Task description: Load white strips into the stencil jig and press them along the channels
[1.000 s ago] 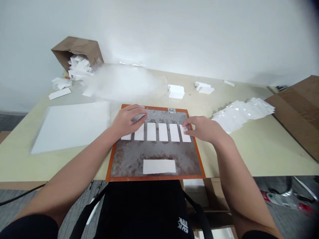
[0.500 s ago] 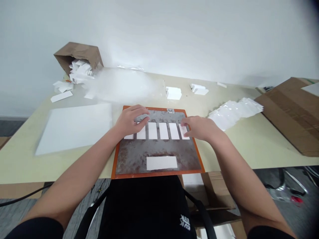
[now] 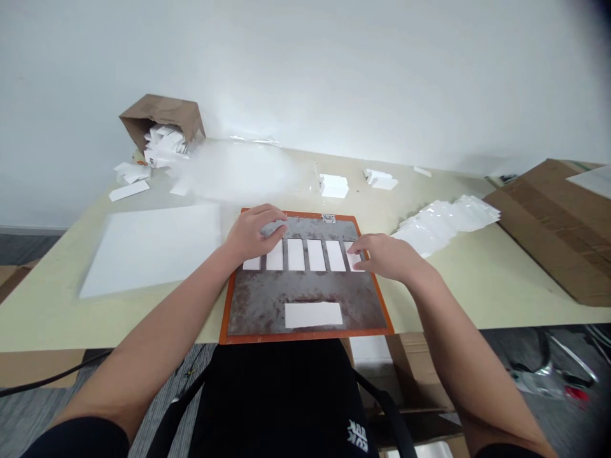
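A dark metal plate in an orange frame [image 3: 305,286] lies at the table's front edge. Across it runs a row of several white cards [image 3: 316,256], and a wider white card [image 3: 314,315] lies lower down. My left hand [image 3: 258,232] rests over the row's left end, thumb and fingers apart, with nothing visible between them. At the right end my right hand [image 3: 377,253] has its thumb and fingertips parted on the last white card, partly covering it.
A cardboard box with white pieces [image 3: 165,109] lies at the back left. White sheets [image 3: 153,248] cover the left side. Two small white stacks [image 3: 334,186] stand behind the plate. Glossy white packets [image 3: 443,219] and a big cardboard box [image 3: 558,229] are at right.
The view has shifted slightly, so everything sits a little differently in it. Both hands keep nearly the same places on the plate.
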`<action>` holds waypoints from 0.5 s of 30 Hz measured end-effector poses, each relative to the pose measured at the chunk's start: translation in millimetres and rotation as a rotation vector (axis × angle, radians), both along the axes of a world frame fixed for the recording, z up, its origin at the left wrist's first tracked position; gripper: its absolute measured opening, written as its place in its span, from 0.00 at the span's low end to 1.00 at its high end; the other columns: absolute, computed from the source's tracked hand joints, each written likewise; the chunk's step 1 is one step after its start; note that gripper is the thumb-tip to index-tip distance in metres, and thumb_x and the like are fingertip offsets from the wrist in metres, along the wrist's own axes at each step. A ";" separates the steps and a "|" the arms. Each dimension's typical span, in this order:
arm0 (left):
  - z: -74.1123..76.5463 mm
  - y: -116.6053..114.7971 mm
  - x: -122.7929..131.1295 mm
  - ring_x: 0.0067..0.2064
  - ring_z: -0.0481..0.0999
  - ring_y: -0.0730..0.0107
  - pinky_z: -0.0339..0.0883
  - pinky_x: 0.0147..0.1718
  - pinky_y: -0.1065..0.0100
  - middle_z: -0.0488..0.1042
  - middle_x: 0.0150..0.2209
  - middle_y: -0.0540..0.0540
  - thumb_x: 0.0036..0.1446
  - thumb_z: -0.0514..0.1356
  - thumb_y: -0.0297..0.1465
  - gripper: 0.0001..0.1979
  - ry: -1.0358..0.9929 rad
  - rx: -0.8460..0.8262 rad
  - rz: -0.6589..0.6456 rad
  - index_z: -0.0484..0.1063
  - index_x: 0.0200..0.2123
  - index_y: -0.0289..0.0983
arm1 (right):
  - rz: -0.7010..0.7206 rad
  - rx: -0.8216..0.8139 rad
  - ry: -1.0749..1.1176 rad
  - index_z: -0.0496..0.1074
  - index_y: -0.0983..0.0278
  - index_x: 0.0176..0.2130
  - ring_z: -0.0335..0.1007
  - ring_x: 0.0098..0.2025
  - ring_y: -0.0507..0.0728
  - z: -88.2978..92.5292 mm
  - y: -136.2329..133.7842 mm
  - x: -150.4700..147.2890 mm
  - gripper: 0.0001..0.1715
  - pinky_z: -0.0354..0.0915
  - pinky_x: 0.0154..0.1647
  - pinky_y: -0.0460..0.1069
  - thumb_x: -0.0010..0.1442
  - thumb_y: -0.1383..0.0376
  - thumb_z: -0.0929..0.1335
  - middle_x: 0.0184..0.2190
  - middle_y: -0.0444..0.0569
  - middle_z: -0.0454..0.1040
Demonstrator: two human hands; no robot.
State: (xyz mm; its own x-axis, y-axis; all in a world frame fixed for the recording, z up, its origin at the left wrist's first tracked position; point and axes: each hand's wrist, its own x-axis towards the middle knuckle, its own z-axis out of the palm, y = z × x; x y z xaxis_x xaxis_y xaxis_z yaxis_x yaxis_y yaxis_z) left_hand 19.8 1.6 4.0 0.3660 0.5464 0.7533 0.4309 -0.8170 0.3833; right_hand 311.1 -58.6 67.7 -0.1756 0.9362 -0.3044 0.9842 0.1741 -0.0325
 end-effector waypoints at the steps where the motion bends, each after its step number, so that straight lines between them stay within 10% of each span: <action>1: -0.1 0.0 0.0 0.37 0.80 0.67 0.74 0.37 0.67 0.80 0.36 0.46 0.58 0.59 0.29 0.05 -0.001 -0.003 0.000 0.74 0.37 0.39 | -0.008 0.005 0.001 0.76 0.56 0.43 0.74 0.45 0.59 -0.5 -1.0 -0.7 0.14 0.61 0.31 0.48 0.55 0.64 0.69 0.47 0.46 0.77; 15: 4.5 1.5 -2.3 0.35 0.78 0.70 0.72 0.37 0.68 0.80 0.34 0.47 0.58 0.59 0.29 0.04 -0.073 -0.051 0.022 0.74 0.34 0.39 | 0.214 0.142 0.266 0.73 0.58 0.45 0.73 0.39 0.55 25.1 -50.7 -24.4 0.12 0.64 0.34 0.49 0.64 0.57 0.66 0.41 0.47 0.76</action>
